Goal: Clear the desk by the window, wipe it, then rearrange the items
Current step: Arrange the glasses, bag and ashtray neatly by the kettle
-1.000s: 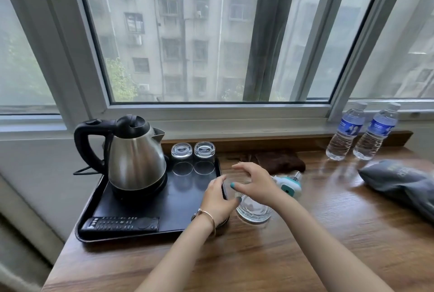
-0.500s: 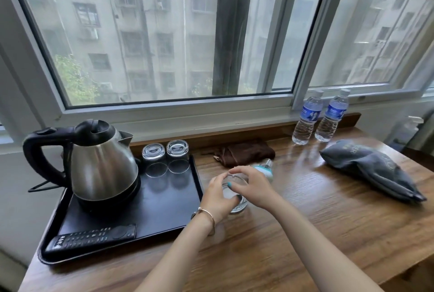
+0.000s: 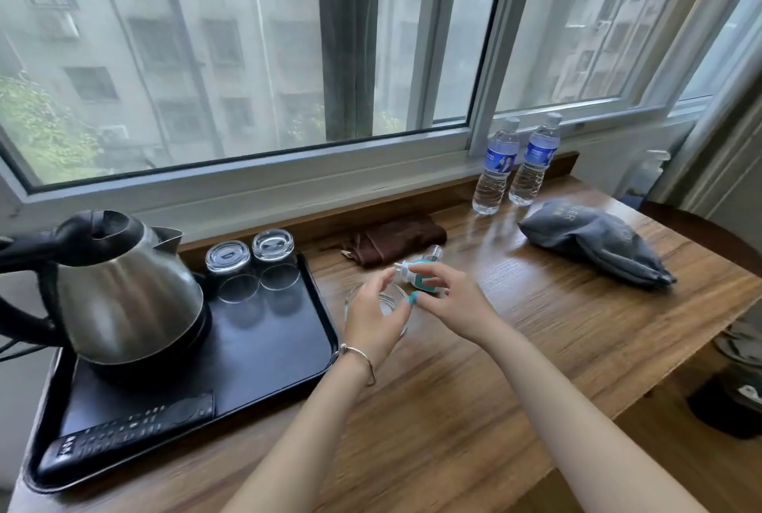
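The worktop point(image 3: 474, 372), a wood-grain surface, runs beneath a wide window point(image 3: 247, 59), its long axis parallel to the sill from lower left to upper right. At its left end lies a black tray point(image 3: 288, 368) whose long side points from the near edge toward the glass. On the tray a steel kettle point(image 3: 128, 298) stands upright, spout aimed at the window and handle to the left; two upturned glasses point(image 3: 251, 261) stand side by side at the tray's far edge, and a black remote control point(image 3: 128, 436) lies along its near edge, pointing left to right.

Just right of the tray, the left hand point(image 3: 373, 316) hovers with relaxed, slightly spread fingers over a clear glass dish point(image 3: 391, 302); whether it touches the dish cannot be told. The right hand point(image 3: 447, 300) reaches beside it, fingers loosely bent near a teal-and-white plug-in device point(image 3: 418, 271) that lies on its side, its clear bottle end pointing toward the window; contact cannot be confirmed, and neither hand plainly grips anything.

Behind the device a brown cloth point(image 3: 398, 242) lies crumpled against the back ledge. Two water bottles point(image 3: 515, 166) stand upright together at the far right, near the sill. A grey fabric bag point(image 3: 593, 242) lies flat nearby, its long axis slanting toward the worktop's right edge.
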Tool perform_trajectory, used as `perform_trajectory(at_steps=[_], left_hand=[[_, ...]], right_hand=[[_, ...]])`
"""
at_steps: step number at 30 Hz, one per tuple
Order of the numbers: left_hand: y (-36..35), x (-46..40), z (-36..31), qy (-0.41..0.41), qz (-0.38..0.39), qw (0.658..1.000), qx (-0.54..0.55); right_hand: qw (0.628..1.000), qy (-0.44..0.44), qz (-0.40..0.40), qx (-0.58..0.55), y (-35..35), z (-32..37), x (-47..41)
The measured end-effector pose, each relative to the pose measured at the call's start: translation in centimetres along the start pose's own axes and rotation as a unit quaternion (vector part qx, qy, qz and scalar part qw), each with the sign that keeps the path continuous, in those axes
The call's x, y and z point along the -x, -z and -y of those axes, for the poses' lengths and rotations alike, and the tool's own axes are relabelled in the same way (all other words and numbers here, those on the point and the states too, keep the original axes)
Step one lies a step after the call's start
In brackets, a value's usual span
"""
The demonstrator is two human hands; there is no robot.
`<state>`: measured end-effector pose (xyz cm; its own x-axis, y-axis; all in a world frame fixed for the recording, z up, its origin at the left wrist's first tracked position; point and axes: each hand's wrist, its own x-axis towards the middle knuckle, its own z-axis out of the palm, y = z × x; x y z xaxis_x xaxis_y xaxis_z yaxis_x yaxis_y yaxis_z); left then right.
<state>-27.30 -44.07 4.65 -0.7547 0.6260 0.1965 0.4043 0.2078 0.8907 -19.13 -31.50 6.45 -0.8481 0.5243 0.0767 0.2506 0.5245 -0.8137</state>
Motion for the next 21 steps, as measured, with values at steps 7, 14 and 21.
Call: perform_trajectory(at_steps=[7, 14, 21], left_hand=[[-3.7, -1.3, -1.8, -0.003, -0.001, 1.000, -0.004], [-10.0, -3.5, -4.1, 0.048, -0.020, 0.999, -0.013], [-15.8, -5.3, -7.2, 0.118, -0.046, 0.992, -0.001]], right_hand=[[1.000, -0.009, -0.002, -0.008, 3.9, -2.2, -0.2], [0.999, -0.002, 0.033, -0.001, 9.3, -6.3, -1.6], [0.998, 0.027, 0.047, 0.042, 14.7, -10.3, -2.6]])
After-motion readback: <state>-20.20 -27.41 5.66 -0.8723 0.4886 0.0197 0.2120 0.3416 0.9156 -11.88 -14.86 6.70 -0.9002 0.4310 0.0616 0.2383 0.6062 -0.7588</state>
